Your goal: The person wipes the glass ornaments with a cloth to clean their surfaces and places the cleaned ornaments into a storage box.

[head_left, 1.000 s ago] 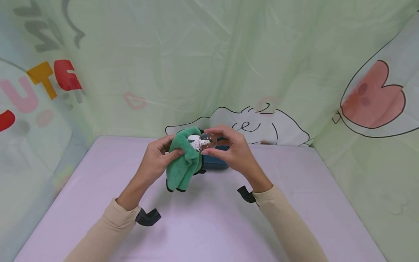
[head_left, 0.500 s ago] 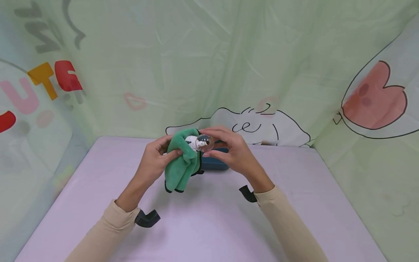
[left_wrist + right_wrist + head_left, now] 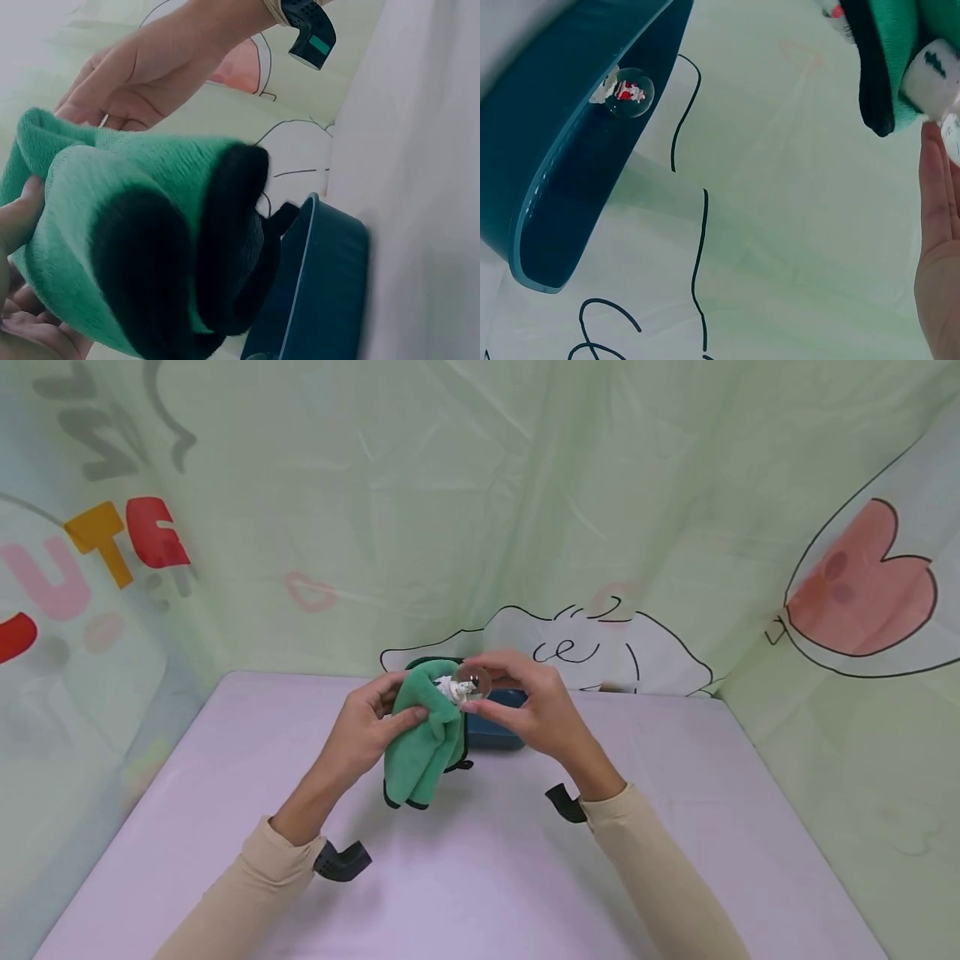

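Note:
A small snow globe (image 3: 474,683) with a clear ball and a white base is held up over the table, tilted on its side. My right hand (image 3: 538,706) holds the clear ball between thumb and fingers. Around the white base lies a green cloth (image 3: 423,756) with black edging, which my left hand (image 3: 367,722) grips from the left, thumb on top. The cloth's folded corners hang below the hand. In the right wrist view, part of the white base (image 3: 934,79) with a dark green mark shows beside the cloth; most of the globe is cut off there.
Behind the hands a blue bin (image 3: 495,731) stands on the pale purple table (image 3: 480,877). Inside the bin, another snow globe (image 3: 630,91) with a red and white figure is visible. Printed green curtains (image 3: 337,527) enclose the table at the back and sides.
The cloth has sagged slightly lower, and a black-edged part of it now shows above the globe's base. The globe's figure appears turned a little. Both hands have stayed nearly in place.

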A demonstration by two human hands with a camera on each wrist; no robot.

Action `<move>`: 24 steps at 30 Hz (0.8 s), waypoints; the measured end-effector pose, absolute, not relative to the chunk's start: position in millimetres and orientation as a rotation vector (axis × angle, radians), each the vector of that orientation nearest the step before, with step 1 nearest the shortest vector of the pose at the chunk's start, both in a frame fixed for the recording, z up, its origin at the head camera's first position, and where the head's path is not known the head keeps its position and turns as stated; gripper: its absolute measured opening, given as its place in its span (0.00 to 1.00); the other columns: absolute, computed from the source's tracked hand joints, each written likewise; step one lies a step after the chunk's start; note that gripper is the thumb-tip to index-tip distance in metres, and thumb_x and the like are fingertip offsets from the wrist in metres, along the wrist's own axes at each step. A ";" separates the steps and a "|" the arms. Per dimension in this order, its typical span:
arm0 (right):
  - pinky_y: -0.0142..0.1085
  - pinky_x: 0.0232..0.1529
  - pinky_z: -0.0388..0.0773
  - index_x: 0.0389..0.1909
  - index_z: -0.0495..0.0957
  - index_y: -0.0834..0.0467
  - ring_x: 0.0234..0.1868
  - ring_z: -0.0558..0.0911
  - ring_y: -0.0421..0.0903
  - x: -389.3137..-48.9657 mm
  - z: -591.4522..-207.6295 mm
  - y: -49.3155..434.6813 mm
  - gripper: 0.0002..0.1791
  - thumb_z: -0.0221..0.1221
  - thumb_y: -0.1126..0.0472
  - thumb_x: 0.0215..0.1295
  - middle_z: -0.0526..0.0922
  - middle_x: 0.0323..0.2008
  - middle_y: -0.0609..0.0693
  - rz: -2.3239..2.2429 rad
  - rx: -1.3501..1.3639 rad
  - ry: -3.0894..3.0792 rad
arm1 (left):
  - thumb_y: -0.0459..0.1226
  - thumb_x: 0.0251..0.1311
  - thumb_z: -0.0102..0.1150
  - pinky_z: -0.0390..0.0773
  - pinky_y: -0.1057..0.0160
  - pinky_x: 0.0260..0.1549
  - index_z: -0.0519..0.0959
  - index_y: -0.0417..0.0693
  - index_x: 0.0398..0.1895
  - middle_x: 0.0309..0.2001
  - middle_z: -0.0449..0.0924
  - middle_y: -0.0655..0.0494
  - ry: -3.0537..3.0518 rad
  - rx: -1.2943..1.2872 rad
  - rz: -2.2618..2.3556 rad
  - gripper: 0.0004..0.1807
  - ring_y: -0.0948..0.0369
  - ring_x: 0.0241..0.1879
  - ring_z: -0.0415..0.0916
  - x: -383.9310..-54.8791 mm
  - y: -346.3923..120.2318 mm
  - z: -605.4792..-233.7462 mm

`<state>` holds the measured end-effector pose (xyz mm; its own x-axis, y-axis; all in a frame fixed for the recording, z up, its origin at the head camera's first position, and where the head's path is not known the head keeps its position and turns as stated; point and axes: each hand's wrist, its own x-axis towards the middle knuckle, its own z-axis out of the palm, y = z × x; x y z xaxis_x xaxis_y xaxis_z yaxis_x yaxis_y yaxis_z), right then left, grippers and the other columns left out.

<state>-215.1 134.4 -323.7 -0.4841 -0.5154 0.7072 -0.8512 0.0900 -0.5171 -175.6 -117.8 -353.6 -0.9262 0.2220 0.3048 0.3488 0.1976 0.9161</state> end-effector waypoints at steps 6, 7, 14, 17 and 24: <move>0.37 0.47 0.85 0.58 0.80 0.64 0.41 0.85 0.44 -215.9 -324.9 138.0 0.27 0.72 0.73 0.56 0.85 0.47 0.53 1.398 1.329 -2.076 | 0.34 0.65 0.68 0.83 0.57 0.51 0.75 0.44 0.66 0.57 0.82 0.47 -2.379 -0.614 -1.824 0.27 0.53 0.55 0.80 -175.2 -118.8 -353.4; 0.36 0.47 0.85 0.58 0.80 0.64 0.41 0.85 0.43 -216.4 -325.0 138.3 0.26 0.72 0.72 0.57 0.85 0.46 0.53 1.390 1.324 -2.082 | 0.34 0.65 0.68 0.83 0.58 0.50 0.75 0.44 0.66 0.57 0.82 0.47 -2.383 -0.618 -1.825 0.26 0.53 0.55 0.81 -175.3 -119.1 -353.8; 0.37 0.48 0.85 0.60 0.80 0.63 0.42 0.85 0.44 -219.0 -321.6 139.1 0.26 0.71 0.71 0.58 0.85 0.45 0.52 1.329 1.330 -2.131 | 0.36 0.65 0.68 0.84 0.60 0.48 0.76 0.45 0.65 0.57 0.82 0.47 -2.411 -0.606 -1.892 0.26 0.53 0.53 0.82 -175.0 -122.9 -355.9; 0.38 0.49 0.85 0.61 0.80 0.61 0.43 0.84 0.43 -222.1 -319.4 141.6 0.27 0.71 0.68 0.60 0.85 0.46 0.51 1.315 1.319 -2.201 | 0.37 0.65 0.68 0.83 0.60 0.49 0.76 0.46 0.66 0.57 0.82 0.48 -2.438 -0.565 -1.953 0.26 0.53 0.53 0.82 -176.6 -127.3 -358.0; 0.40 0.52 0.84 0.63 0.78 0.58 0.43 0.81 0.44 -239.7 -318.1 152.3 0.27 0.71 0.64 0.62 0.84 0.47 0.49 1.324 1.280 -2.388 | 0.39 0.64 0.69 0.82 0.61 0.50 0.75 0.49 0.66 0.56 0.82 0.49 -2.476 -0.478 -2.040 0.27 0.54 0.52 0.82 -179.6 -140.4 -364.8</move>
